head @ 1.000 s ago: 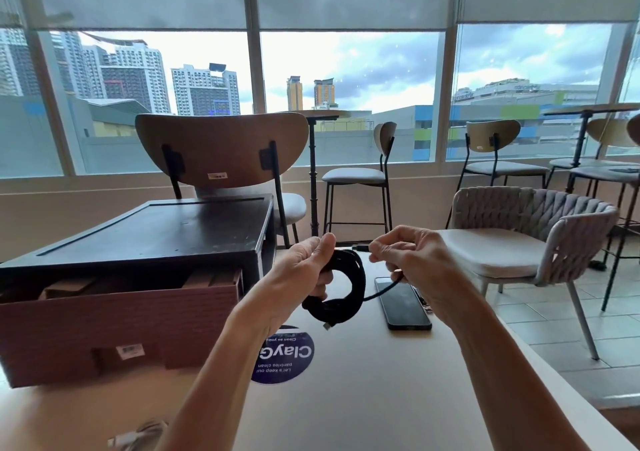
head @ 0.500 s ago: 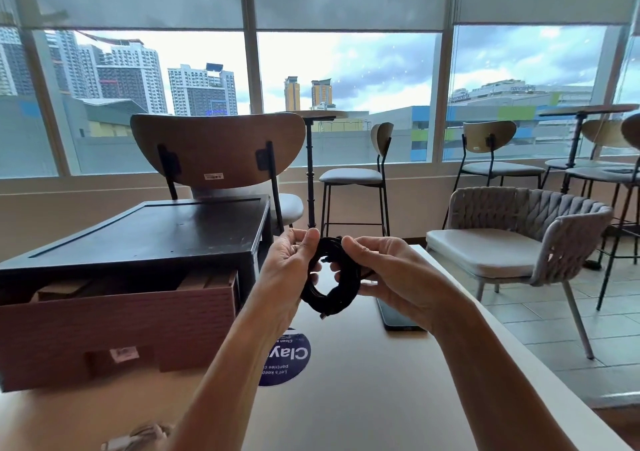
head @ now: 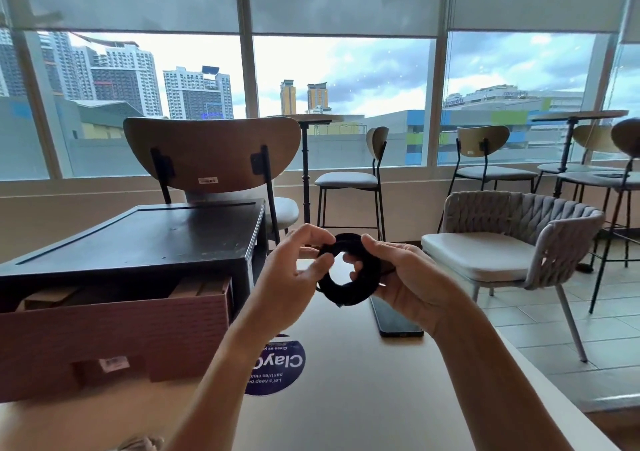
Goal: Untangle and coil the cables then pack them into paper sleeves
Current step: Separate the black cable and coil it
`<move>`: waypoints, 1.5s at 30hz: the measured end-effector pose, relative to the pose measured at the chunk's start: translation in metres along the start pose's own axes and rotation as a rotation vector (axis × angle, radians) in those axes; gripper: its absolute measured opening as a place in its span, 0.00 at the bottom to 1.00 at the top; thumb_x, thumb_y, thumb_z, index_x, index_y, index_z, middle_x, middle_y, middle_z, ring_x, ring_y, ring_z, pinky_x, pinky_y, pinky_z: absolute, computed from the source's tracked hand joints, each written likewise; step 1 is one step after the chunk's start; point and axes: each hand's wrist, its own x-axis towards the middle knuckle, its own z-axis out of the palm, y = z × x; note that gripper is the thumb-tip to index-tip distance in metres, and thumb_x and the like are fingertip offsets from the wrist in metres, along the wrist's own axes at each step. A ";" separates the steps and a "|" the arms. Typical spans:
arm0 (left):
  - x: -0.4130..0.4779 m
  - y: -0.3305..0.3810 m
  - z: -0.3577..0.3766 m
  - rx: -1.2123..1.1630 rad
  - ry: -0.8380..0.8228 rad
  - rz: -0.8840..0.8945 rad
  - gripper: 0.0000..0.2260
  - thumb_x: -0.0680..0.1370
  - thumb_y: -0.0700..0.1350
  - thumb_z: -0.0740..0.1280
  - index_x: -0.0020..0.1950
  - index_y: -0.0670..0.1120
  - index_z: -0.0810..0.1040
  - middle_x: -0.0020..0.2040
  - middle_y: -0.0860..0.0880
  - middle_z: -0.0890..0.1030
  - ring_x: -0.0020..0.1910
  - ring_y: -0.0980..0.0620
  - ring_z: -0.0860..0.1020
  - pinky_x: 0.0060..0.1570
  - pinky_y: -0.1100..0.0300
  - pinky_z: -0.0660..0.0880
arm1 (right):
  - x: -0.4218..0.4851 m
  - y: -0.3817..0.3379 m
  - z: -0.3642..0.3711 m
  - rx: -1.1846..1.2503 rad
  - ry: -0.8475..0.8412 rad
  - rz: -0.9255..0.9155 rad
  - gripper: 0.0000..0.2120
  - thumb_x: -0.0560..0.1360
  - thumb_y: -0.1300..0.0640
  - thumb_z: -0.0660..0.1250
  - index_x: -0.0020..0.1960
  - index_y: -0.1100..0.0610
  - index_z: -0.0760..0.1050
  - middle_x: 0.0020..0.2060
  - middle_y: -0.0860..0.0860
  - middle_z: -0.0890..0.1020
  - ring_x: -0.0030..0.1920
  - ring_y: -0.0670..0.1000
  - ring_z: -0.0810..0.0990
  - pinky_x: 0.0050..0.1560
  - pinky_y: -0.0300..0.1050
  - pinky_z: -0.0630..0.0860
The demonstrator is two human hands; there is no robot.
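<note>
1. The black cable [head: 346, 296] is wound into a thick, matte, round coil with an open hole in the middle. It is held up in the air at centre frame, above the table [head: 346, 409] and not touching it.
2. The left hand [head: 294, 277] pinches the coil's upper left arc between thumb and forefinger, with the other fingers loosely bent behind.
3. The right hand [head: 405, 277] wraps the coil's right side: the thumb lies over the top arc and the curled fingers reach through or behind the ring. A thin strand of cable shows just past the right fingers.
4. The table is smooth and pale tan, with a round dark-blue sticker [head: 277, 367] printed in white at lower centre.
5. A flat, glossy black phone [head: 394, 319] lies on the table just below the right hand, apart from the coil.
6. A reddish-brown cardboard box [head: 121, 333] fills the left of the frame, with a scuffed black rectangular tray [head: 138, 239] resting on top. Brown card pieces [head: 201, 286] show in the gap between them; what they are cannot be told.
7. Behind the box stands a chair [head: 211, 152] with a curved wooden back, and at the right a grey woven armchair [head: 519, 229] with a pale cushion.
8. The table's right edge runs diagonally down to the lower right, with tiled floor beyond it. The broadest bare tabletop lies at lower centre, between the forearms and right of the sticker.
</note>
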 end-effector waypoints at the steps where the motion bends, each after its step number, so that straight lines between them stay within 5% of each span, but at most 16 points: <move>1: -0.001 0.000 0.001 0.032 -0.002 0.033 0.10 0.79 0.40 0.69 0.53 0.56 0.79 0.54 0.57 0.79 0.55 0.63 0.78 0.46 0.71 0.76 | 0.000 0.000 0.000 0.027 0.008 0.023 0.15 0.80 0.56 0.65 0.57 0.69 0.80 0.41 0.59 0.83 0.37 0.53 0.80 0.40 0.44 0.81; 6: -0.005 0.000 0.004 0.226 0.069 0.222 0.10 0.76 0.42 0.73 0.54 0.53 0.81 0.53 0.61 0.78 0.56 0.63 0.76 0.47 0.70 0.76 | 0.002 0.003 0.009 0.105 0.016 0.089 0.13 0.82 0.59 0.62 0.55 0.70 0.77 0.39 0.60 0.79 0.35 0.53 0.78 0.37 0.43 0.81; 11: -0.005 -0.002 0.000 0.177 0.041 0.205 0.10 0.75 0.43 0.74 0.55 0.52 0.82 0.53 0.61 0.78 0.56 0.61 0.77 0.46 0.61 0.80 | 0.003 0.005 0.014 0.107 0.053 0.058 0.11 0.82 0.61 0.61 0.53 0.70 0.77 0.36 0.58 0.80 0.33 0.52 0.77 0.34 0.42 0.80; 23: -0.008 0.002 0.004 0.385 0.074 0.374 0.01 0.77 0.45 0.73 0.47 0.50 0.82 0.53 0.59 0.78 0.50 0.61 0.78 0.43 0.76 0.70 | 0.003 0.006 0.012 0.089 0.034 0.024 0.11 0.83 0.62 0.60 0.51 0.70 0.78 0.35 0.57 0.80 0.32 0.50 0.77 0.33 0.41 0.80; 34: -0.008 -0.005 0.009 0.413 0.174 0.333 0.01 0.78 0.41 0.71 0.47 0.44 0.81 0.52 0.57 0.78 0.52 0.70 0.74 0.50 0.79 0.66 | 0.002 0.001 0.010 0.017 -0.034 0.033 0.12 0.81 0.60 0.63 0.57 0.69 0.77 0.41 0.59 0.80 0.40 0.52 0.80 0.42 0.43 0.82; 39: -0.009 -0.006 0.009 0.471 0.209 0.292 0.01 0.79 0.40 0.70 0.47 0.43 0.80 0.49 0.57 0.76 0.48 0.62 0.75 0.47 0.78 0.71 | 0.001 0.001 0.010 -0.078 -0.010 0.039 0.12 0.76 0.64 0.70 0.59 0.63 0.77 0.46 0.59 0.83 0.46 0.52 0.84 0.47 0.49 0.82; 45: -0.009 -0.008 0.012 0.446 0.191 0.259 0.03 0.80 0.38 0.68 0.47 0.45 0.77 0.46 0.53 0.80 0.42 0.58 0.78 0.46 0.70 0.75 | 0.002 0.004 0.007 -0.185 0.051 -0.019 0.08 0.79 0.65 0.67 0.56 0.66 0.80 0.46 0.61 0.82 0.44 0.51 0.82 0.45 0.44 0.81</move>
